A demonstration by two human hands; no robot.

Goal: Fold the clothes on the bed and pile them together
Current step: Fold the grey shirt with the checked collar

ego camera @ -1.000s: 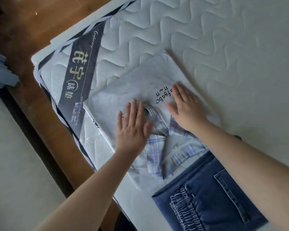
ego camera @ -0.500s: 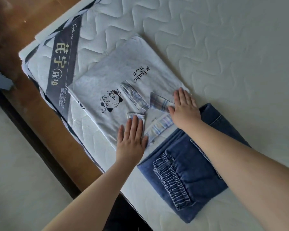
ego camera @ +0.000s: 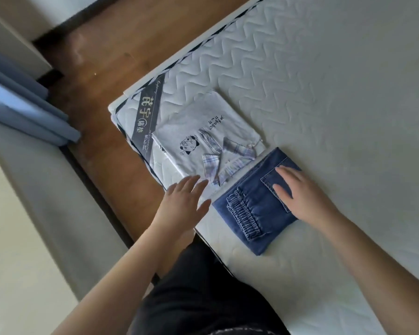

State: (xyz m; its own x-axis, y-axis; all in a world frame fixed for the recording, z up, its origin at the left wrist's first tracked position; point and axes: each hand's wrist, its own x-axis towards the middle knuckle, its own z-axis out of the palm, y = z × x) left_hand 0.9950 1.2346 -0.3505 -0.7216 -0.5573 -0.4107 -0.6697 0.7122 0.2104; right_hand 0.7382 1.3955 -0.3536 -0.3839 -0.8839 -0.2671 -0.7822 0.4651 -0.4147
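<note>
A folded grey shirt with a plaid collar and a cartoon print lies flat near the corner of the white quilted mattress. Right beside it, nearer to me, lies a folded pair of blue jeans. My right hand rests flat on the jeans' back pocket with straight fingers. My left hand hovers open at the shirt's near edge, just left of the jeans, holding nothing.
The mattress corner with a dark label band ends at the wooden floor. Blue curtains hang at the left. My dark-clad legs stand against the bed's edge.
Both hands have left the shirt and drawn back toward me. My right hand moved onto the jeans; my left lifted off the shirt's near edge. The view has pulled back.
</note>
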